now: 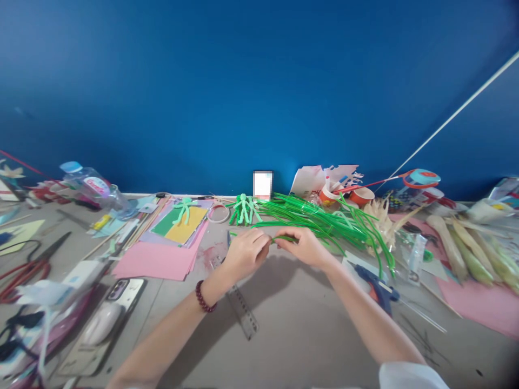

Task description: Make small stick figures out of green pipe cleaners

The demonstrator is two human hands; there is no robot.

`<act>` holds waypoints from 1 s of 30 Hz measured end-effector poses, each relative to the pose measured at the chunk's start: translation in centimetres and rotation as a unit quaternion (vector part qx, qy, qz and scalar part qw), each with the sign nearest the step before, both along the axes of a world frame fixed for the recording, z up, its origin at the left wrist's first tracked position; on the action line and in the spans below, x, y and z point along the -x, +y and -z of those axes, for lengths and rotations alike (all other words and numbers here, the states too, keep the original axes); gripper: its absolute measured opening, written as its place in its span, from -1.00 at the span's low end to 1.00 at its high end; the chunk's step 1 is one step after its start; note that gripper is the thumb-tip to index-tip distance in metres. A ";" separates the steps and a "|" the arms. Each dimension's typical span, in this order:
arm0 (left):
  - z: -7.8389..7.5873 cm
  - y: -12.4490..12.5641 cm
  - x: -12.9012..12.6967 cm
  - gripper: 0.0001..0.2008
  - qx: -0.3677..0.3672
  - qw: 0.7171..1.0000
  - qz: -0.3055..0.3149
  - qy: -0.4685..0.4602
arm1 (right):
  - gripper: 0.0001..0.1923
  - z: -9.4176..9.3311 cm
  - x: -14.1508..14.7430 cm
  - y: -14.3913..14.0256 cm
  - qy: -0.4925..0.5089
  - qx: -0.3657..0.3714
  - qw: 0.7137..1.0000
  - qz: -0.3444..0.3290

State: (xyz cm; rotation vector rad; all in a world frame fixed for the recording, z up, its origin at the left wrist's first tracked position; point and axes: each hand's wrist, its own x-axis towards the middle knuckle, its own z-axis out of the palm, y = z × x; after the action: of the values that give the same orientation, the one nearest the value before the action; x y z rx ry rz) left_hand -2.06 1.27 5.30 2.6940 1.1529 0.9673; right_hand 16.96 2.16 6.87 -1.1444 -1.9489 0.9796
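My left hand (248, 255), with a dark red bead bracelet on its wrist, is closed with its fingers pinched around a thin green pipe cleaner (274, 240). From the other side my right hand (305, 246) pinches the same strip, and the fingertips of both hands nearly meet. Most of the strip is hidden by the fingers. Just behind the hands lies a loose bundle of long green pipe cleaners (320, 220). Several small green stick figures (243, 208) stand or lean left of the bundle. A ruler (243, 313) lies under my left forearm.
Left are pink paper (152, 262), a green figure (184, 209) on coloured sheets, a phone (132, 294), a mouse (104, 323), red-handled scissors (40, 265) and a plastic bottle (91, 181). Right are a glue gun (375, 283), corn husks (466, 248) and paper cups (362, 195). A blue wall (243, 97) stands behind.
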 end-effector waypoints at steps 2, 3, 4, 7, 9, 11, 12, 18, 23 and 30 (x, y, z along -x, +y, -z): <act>-0.1 0.0 0.0 -0.79 0.047 0.999 0.004 -0.026 | -0.82 0.2 0.1 -0.1 -0.015 -0.022 1.000 0.012; -0.2 -0.1 0.0 -0.80 0.075 0.996 0.007 -0.042 | -0.82 0.3 0.1 -0.2 -0.024 -0.034 0.999 0.019; -0.3 -0.1 0.0 -0.81 0.101 0.993 0.009 -0.057 | -0.82 0.3 0.2 -0.2 -0.032 -0.044 0.998 0.026; -0.4 0.0 0.1 -0.83 0.150 0.985 0.010 -0.089 | -0.85 0.3 0.3 -0.4 -0.052 -0.078 0.995 0.036; -0.4 0.0 0.1 -0.82 0.165 0.982 0.012 -0.094 | -0.88 0.3 0.4 -0.5 -0.068 -0.100 0.992 0.042; -0.4 0.1 0.0 -0.80 0.171 0.981 0.013 -0.088 | -0.89 0.3 0.5 -0.6 -0.083 -0.117 0.988 0.049; -0.4 0.1 0.0 -0.79 0.171 0.982 0.011 -0.084 | -0.89 0.3 0.5 -0.7 -0.091 -0.122 0.987 0.051; -0.2 -0.1 -0.2 -0.80 0.170 0.983 -0.001 -0.066 | -0.90 0.3 0.7 -0.7 -0.106 -0.131 0.984 0.056; 0.3 0.2 -0.1 -0.80 0.163 0.984 0.002 -0.070 | -0.89 0.5 0.6 -0.7 -0.104 -0.135 0.984 0.056; 0.2 0.6 0.0 -0.80 0.187 0.977 0.023 -0.104 | -0.89 0.7 0.5 -0.6 -0.104 -0.127 0.984 0.066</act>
State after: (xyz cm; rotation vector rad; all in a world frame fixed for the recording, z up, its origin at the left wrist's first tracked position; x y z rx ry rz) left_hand -2.11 1.92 5.08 2.2565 1.0976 0.8954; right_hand 16.47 1.54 6.21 -1.2483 -2.0594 0.5409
